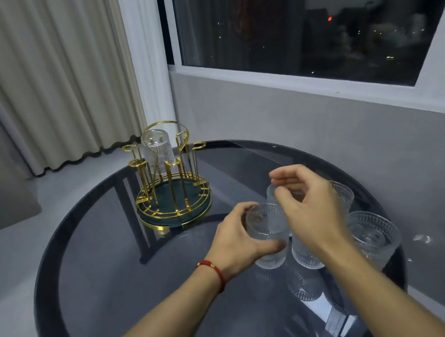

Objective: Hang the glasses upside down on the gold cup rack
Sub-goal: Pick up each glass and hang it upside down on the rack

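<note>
Gold rack (pixel 171 181) stands at eleven o'clock from the hands; left hand (pixel 238 237), nearer, grips an upright glass (pixel 267 233); right hand (pixel 310 201) hovers half-open, empty.

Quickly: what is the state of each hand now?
Left hand: closed around a ribbed glass.
Right hand: open, fingers curled above the other glasses, holding nothing.

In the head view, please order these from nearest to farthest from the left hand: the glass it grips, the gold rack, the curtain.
1. Glass, held in the left hand.
2. Gold rack, farther back on the table, slightly left.
3. Curtain, far left, behind the table.
</note>
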A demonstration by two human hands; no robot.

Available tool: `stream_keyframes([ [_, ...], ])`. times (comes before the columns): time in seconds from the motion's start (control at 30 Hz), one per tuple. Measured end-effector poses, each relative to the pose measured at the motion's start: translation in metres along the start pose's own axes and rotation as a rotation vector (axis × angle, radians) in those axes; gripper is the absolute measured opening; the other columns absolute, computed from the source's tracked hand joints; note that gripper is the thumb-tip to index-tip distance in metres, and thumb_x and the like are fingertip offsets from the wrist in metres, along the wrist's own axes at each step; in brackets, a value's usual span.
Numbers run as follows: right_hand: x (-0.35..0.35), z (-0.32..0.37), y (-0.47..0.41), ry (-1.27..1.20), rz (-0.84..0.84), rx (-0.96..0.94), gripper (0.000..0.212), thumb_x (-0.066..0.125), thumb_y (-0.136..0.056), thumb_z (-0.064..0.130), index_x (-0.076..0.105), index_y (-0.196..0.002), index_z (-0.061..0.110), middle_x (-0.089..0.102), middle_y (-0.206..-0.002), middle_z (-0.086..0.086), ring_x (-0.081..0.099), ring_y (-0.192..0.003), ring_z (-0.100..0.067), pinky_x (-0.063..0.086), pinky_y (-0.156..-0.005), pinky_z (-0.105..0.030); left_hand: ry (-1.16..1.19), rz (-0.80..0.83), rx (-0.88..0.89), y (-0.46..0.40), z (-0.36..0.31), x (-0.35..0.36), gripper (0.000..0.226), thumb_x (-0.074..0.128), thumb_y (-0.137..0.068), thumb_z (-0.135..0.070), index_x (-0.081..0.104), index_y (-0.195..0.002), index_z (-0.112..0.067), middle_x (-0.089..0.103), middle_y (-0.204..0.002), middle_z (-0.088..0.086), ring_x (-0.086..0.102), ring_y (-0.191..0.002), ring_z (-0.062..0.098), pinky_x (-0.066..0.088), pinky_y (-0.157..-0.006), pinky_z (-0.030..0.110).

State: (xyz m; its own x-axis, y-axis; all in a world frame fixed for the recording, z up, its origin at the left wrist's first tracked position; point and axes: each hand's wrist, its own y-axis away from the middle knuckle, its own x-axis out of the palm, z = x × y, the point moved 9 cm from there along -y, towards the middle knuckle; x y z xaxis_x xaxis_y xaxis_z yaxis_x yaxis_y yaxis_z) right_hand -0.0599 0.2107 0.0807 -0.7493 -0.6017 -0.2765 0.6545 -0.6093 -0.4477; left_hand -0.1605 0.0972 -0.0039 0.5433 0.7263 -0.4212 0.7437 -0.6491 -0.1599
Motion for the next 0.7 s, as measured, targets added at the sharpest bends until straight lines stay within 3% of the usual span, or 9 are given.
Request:
stream_keyframes([
  [0.1, 0.005, 0.004, 0.0, -0.145, 0.09, -0.048, 0.027, 0.062, -0.089, 0.006, 0.076, -0.106, 0.022, 0.079, -0.103, 0.004, 0.074, -0.103, -0.013, 0.058, -0.089, -0.027, 0.061, -0.075, -0.023, 0.0, 0.002, -0.031, 0.076, 0.096, -0.055, -0.045, 0.06, -0.119, -0.028, 0.07, -0.113, -0.011, 0.065, -0.105, 0.001, 0.055, -0.096, 0.03],
  [0.2, 0.03, 0.002, 0.003, -0.273, 0.283, -0.031, 0.034, 0.061, -0.088, 0.019, 0.075, -0.117, 0.028, 0.077, -0.12, 0.01, 0.069, -0.12, -0.007, 0.054, -0.094, -0.02, 0.155, -0.186, -0.043, 0.004, 0.01, -0.072, 0.069, 0.097, -0.06, -0.035, 0.06, -0.116, -0.025, 0.072, -0.11, -0.006, 0.068, -0.099, 0.003, 0.055, -0.09, 0.024],
  [0.3, 0.069, -0.017, 0.012, -0.211, 0.428, 0.108, 0.042, 0.06, -0.096, 0.038, 0.062, -0.138, 0.039, 0.06, -0.147, 0.019, 0.053, -0.135, 0.007, 0.045, -0.11, -0.023, 0.253, -0.277, -0.04, 0.012, 0.014, -0.103, 0.071, 0.092, -0.056, -0.042, 0.059, -0.117, -0.024, 0.073, -0.103, -0.014, 0.067, -0.096, -0.003, 0.053, -0.08, 0.013],
  [0.37, 0.093, -0.035, 0.02, -0.202, 0.48, 0.301, 0.042, 0.054, -0.104, 0.043, 0.053, -0.146, 0.037, 0.054, -0.153, 0.012, 0.053, -0.138, -0.004, 0.041, -0.119, -0.038, 0.349, -0.305, -0.057, 0.015, 0.02, -0.113, 0.072, 0.087, -0.053, -0.047, 0.059, -0.116, -0.025, 0.072, -0.109, -0.012, 0.068, -0.103, 0.006, 0.056, -0.09, 0.028],
  [0.43, 0.116, -0.045, 0.031, -0.421, 0.555, 0.495, 0.04, 0.049, -0.108, 0.041, 0.056, -0.144, 0.026, 0.066, -0.145, -0.003, 0.066, -0.129, -0.021, 0.049, -0.113, -0.05, 0.459, -0.31, -0.072, 0.016, 0.026, -0.115, 0.07, 0.087, -0.054, -0.041, 0.06, -0.116, -0.023, 0.071, -0.113, -0.005, 0.069, -0.109, 0.019, 0.055, -0.099, 0.048],
  [0.53, 0.127, -0.043, 0.031, -0.695, 0.528, 0.599, 0.036, 0.052, -0.108, 0.03, 0.063, -0.136, 0.01, 0.075, -0.129, -0.016, 0.075, -0.115, -0.034, 0.062, -0.092, -0.051, 0.506, -0.297, -0.083, 0.015, 0.031, -0.115, 0.068, 0.086, -0.058, -0.04, 0.062, -0.119, -0.023, 0.07, -0.119, -0.003, 0.065, -0.118, 0.02, 0.052, -0.104, 0.051],
  [0.63, 0.11, -0.03, 0.012, -0.533, 0.342, 0.433, 0.041, 0.061, -0.097, 0.035, 0.061, -0.133, 0.016, 0.072, -0.131, -0.014, 0.075, -0.112, -0.032, 0.064, -0.083, -0.042, 0.5, -0.295, -0.073, 0.014, 0.044, -0.129, 0.061, 0.071, -0.072, -0.061, 0.065, -0.123, -0.027, 0.069, -0.122, -0.004, 0.065, -0.114, 0.011, 0.055, -0.099, 0.045],
  [0.7, 0.093, -0.005, -0.004, -0.354, 0.246, 0.256, 0.046, 0.062, -0.092, 0.042, 0.057, -0.135, 0.028, 0.07, -0.13, -0.007, 0.073, -0.112, -0.024, 0.063, -0.082, -0.035, 0.341, -0.365, -0.092, 0.016, 0.057, -0.14, 0.05, 0.053, -0.083, -0.066, 0.065, -0.115, -0.03, 0.068, -0.116, -0.006, 0.064, -0.108, 0.01, 0.055, -0.092, 0.038],
])
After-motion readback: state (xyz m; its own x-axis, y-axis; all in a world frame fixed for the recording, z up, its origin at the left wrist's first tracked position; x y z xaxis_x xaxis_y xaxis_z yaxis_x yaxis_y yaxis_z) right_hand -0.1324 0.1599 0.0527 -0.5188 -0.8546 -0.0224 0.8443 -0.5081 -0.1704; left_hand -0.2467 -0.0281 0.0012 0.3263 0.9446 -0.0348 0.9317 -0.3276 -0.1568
